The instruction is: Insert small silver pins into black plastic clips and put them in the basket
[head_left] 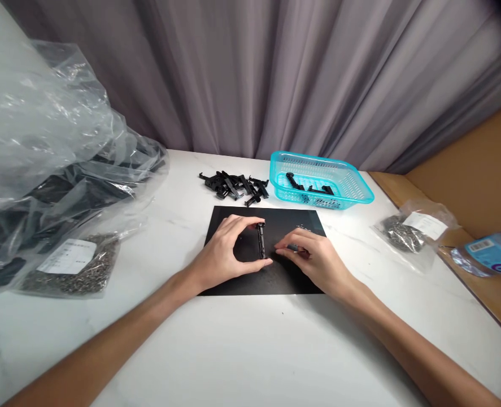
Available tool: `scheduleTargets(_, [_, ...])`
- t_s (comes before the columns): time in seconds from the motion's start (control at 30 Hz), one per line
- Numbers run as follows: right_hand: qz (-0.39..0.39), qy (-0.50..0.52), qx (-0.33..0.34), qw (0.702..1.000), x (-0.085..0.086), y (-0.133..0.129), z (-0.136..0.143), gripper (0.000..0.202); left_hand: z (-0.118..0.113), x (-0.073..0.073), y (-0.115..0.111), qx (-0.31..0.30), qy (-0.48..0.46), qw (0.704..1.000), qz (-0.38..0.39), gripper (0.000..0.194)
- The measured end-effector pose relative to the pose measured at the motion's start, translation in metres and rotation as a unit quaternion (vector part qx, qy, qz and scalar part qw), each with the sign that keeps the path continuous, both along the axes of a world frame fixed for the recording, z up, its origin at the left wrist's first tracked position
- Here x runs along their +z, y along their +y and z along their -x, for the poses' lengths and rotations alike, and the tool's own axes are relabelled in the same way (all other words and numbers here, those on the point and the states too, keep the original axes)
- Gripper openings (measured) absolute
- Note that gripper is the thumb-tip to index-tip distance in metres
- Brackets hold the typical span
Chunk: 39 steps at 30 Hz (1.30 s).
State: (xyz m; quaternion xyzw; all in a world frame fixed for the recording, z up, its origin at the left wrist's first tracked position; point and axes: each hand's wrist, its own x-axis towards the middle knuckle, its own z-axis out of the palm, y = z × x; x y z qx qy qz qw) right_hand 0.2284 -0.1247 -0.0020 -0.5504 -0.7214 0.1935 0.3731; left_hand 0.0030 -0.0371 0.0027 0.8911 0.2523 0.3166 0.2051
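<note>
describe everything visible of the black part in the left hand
The slim, straight black part looks like plastic, with an uneven, shiny surface and a wider head at its far end. The left hand grips it end to end, forefinger at the head, thumb opposite, over the black mat; whether it touches that is unclear.

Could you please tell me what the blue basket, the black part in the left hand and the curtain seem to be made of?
Blue basket: probably plastic, glossy and translucent, with a bright rim and see-through perforated walls.
Black part: likely moulded plastic with slight highlights, though coated metal remains possible.
Curtain: seemingly fabric, softly sheened along its hanging folds.
</note>
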Motion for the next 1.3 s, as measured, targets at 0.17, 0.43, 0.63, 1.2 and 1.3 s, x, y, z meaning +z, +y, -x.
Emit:
scheduleTargets(0.17, [0.009,-0.058,0.025,0.998,0.001,-0.003,0.002,0.014,0.0,0.0,0.0,-0.002,-0.003,1.0,0.006,0.067])
scheduleTargets(0.43, [-0.026,-0.097,0.01,0.995,-0.007,-0.002,-0.001,0.018,-0.001,-0.002,0.001,0.001,0.003,1.0,0.015,0.067])
scheduleTargets(0.63, [-0.044,-0.054,-0.002,0.998,-0.006,-0.001,-0.001,0.015,-0.001,-0.001,0.002,-0.005,0.01,1.0,0.004,0.067])
scheduleTargets(1.2, [0.035,-0.035,0.027,0.998,0.004,-0.004,0.003,0.017,-0.001,0.001,0.0,-0.043,0.014,0.997,-0.07,0.059])
scheduleTargets(1.3, [0.059,-0.029,0.033,0.997,0.003,-0.005,0.002,0.013,-0.001,0.001,0.0,-0.044,0.017,0.996,-0.071,0.058])
